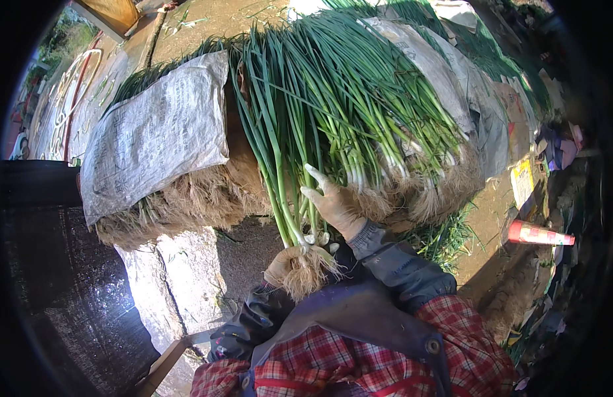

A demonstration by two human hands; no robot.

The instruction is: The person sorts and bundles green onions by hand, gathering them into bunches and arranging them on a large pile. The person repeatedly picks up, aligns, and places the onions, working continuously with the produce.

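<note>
My left hand, in a pale glove, is closed around the white lower ends of a few long green onions. Their tangled roots hang over the apron on my lap, partly covering that hand. My right hand, also gloved, is just right of these stalks, its visible fingers spread and pointing up and left. Nothing shows in its grasp; whether the fingertips touch the stalks is unclear. Beyond both hands lies a large heap of green onions, leaves pointing away and roots towards me.
A printed woven sack covers more onions at left; another sack lies at right. Black mesh sheeting is at lower left. A red and white traffic cone and loose green leaves are at right. Someone sits at far right.
</note>
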